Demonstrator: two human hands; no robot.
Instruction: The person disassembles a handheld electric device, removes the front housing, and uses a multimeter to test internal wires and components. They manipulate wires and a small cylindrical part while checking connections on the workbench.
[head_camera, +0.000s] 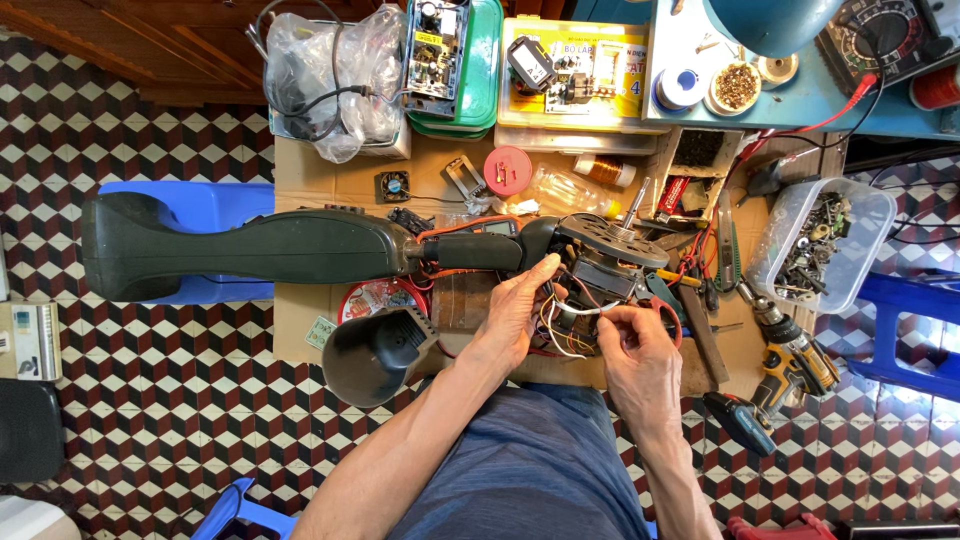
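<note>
Right now your right hand (640, 365) pinches a thin white wire (585, 309), limp and easily snapped, so grip near its end; your left hand (520, 305) steadies the heavy motor (605, 265) of the dark green tool (250, 248) on the cluttered counter (300, 175)

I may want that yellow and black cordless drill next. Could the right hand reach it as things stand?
Probably yes. The yellow and black cordless drill lies uncovered just right of the right hand, nothing between, but that hand is pinching a white wire it must release first.
</note>
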